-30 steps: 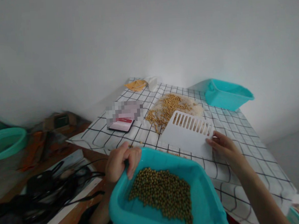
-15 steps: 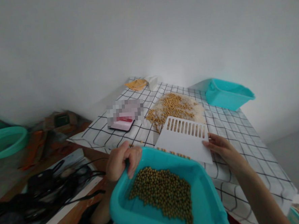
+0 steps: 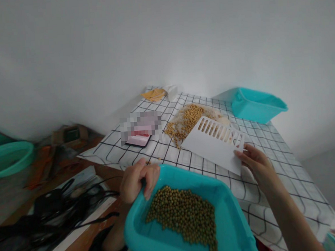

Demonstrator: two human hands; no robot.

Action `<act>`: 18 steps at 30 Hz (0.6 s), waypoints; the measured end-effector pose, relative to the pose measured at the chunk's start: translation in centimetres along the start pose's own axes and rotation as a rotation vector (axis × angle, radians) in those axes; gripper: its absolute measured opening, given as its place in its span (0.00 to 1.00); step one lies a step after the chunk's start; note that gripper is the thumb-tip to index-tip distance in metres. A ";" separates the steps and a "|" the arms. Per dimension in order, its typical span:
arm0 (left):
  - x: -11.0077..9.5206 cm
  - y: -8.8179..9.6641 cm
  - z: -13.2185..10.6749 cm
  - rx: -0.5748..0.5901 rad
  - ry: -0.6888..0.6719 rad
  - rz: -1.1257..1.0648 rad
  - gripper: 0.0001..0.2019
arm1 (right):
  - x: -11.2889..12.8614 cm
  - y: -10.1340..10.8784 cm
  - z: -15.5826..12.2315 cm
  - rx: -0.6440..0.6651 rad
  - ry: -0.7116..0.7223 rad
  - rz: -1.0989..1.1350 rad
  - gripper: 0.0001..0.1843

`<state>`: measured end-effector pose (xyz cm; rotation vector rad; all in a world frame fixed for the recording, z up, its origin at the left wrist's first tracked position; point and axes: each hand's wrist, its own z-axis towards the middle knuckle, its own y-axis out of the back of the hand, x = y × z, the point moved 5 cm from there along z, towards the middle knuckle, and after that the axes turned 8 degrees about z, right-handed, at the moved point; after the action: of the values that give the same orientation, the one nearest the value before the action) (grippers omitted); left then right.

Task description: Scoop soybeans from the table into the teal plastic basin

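No word, number, brand or sign can be read anywhere. The one thing that may carry print is the flat, dark-rimmed pink-and-red rectangle (image 3: 138, 139), which lies just left of the heap of yellow beans (image 3: 184, 122). Its upper part is blurred out, and the red band below it is too small to make out. The white slotted plastic board (image 3: 214, 149), touching the heap's near right side, and the turquoise plastic tub (image 3: 146, 240), nearer than the heap, show only plain surfaces.
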<state>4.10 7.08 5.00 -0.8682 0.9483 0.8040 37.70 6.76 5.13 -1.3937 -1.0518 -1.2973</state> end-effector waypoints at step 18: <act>0.1 -0.4 0.1 -0.060 -0.026 -0.040 0.35 | -0.7 4.4 -4.3 0.052 -0.101 -0.066 0.18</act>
<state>4.52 6.98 5.05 -0.9242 0.8850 0.8112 41.12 1.70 4.16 -1.4075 -1.2008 -1.2484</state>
